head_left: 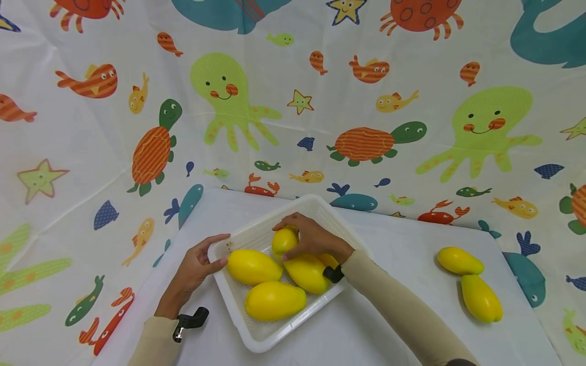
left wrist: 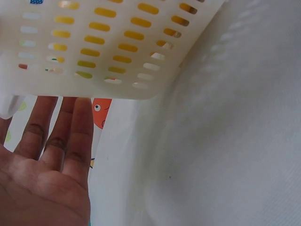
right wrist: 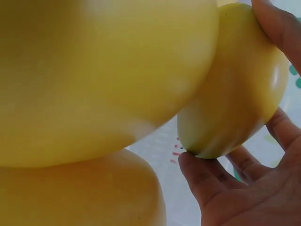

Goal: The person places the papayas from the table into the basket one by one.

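A white plastic basket (head_left: 316, 203) with slotted walls holds several yellow papayas, among them one at its left (head_left: 254, 267) and one near its front (head_left: 275, 301). At the basket's left corner my left hand (head_left: 194, 264) grips the rim, thumb and fingers spread along it; the left wrist view shows the fingers (left wrist: 80, 136) against the basket edge. Inside the basket, my right hand (head_left: 306, 239) holds a papaya (head_left: 285, 243) between thumb and fingers. The right wrist view shows that papaya (right wrist: 235, 84) with a greenish end, beside larger ones. My forearm partly hides another papaya (head_left: 328, 261).
Two more papayas (head_left: 460, 260) (head_left: 481, 299) lie touching on the white table (head_left: 389, 325), right of the basket. A white cloth (head_left: 274, 76) printed with sea animals hangs behind and to the sides. Each wrist wears a black camera strap (head_left: 189, 320).
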Demonstrator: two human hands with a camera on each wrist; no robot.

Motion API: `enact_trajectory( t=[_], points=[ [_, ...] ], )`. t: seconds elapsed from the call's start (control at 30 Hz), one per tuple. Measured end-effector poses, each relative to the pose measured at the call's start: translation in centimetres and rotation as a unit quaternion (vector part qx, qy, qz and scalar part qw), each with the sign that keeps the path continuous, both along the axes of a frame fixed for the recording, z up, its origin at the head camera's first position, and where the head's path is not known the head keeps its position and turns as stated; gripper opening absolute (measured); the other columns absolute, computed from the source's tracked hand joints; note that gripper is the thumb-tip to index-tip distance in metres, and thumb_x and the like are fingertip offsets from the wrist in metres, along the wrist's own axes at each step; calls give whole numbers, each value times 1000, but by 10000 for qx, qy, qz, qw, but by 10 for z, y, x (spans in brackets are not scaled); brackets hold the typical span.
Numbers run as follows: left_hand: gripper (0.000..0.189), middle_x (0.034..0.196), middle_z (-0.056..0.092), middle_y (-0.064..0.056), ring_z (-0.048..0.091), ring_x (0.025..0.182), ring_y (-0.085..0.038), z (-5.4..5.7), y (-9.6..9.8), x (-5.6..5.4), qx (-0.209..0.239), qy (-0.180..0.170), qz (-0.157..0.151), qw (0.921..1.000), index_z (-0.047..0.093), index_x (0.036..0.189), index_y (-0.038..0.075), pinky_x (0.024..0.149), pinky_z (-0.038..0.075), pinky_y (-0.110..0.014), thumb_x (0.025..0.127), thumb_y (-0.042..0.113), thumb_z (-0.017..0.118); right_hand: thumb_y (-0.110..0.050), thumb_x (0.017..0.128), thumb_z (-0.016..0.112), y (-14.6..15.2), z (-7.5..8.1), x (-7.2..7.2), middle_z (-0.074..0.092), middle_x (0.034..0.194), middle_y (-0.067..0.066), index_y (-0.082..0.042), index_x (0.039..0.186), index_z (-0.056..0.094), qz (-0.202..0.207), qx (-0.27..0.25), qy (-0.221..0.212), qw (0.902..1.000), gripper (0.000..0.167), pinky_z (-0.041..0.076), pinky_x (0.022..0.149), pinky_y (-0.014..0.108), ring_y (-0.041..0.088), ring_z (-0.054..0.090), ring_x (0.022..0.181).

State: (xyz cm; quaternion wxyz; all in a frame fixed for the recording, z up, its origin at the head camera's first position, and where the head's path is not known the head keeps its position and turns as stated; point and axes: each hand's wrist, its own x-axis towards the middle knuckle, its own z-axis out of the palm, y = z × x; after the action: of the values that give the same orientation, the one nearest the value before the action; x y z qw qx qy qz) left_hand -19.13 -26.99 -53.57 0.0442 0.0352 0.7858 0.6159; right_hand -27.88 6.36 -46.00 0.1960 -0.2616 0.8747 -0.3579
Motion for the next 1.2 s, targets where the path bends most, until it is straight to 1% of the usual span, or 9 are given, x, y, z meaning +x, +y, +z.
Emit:
enact_trajectory(
  t=[0.17,0.3,0.47,0.63,0.87,1.0,1.2],
  points=[
    [57,168,44,3,59,136,-3,0,0,0,-19,6,11,10000,57,153,27,100,60,-29,99,29,76,-26,78,97,-1,-2,-2,51,154,0,-24,142,66,92,56,210,9997,72,52,118,46,25,54,133],
    [57,168,44,3,58,136,-3,1,1,0,-20,-1,14,10000,57,153,27,101,59,-28,99,29,76,-26,78,97,-2,-4,-5,48,160,1,-24,143,65,181,91,380,9991,73,49,121,47,26,52,139],
    [56,167,45,1,61,133,-3,0,1,0,63,20,-7,10000,57,153,25,100,60,-29,100,27,76,-26,78,97,-3,-3,-4,43,166,4,-23,144,65,240,109,461,9986,73,47,123,49,28,49,144],
    [56,167,45,0,61,132,-1,0,1,0,108,44,-21,9999,57,153,23,99,60,-29,100,26,76,-26,79,96,-5,-1,-3,40,166,4,-24,145,64,207,237,524,9981,74,45,124,50,29,46,145],
    [57,167,45,-1,62,130,1,1,1,0,104,36,4,9999,56,153,24,99,61,-29,100,26,76,-26,77,97,-10,-2,-1,41,163,7,-24,144,64,121,303,658,9973,75,48,122,48,30,46,142],
    [57,168,45,0,60,131,3,1,1,0,70,41,17,10000,56,153,24,100,60,-28,100,26,76,-27,77,98,-12,-3,2,41,158,7,-23,143,65,-15,247,595,9979,74,50,119,45,29,48,138],
    [57,167,45,0,61,132,0,0,1,0,56,27,8,10000,56,154,25,99,60,-30,100,27,75,-33,78,96,-15,-4,4,42,150,5,-24,145,61,-89,281,406,9987,76,53,116,41,26,51,130]
  ],
)
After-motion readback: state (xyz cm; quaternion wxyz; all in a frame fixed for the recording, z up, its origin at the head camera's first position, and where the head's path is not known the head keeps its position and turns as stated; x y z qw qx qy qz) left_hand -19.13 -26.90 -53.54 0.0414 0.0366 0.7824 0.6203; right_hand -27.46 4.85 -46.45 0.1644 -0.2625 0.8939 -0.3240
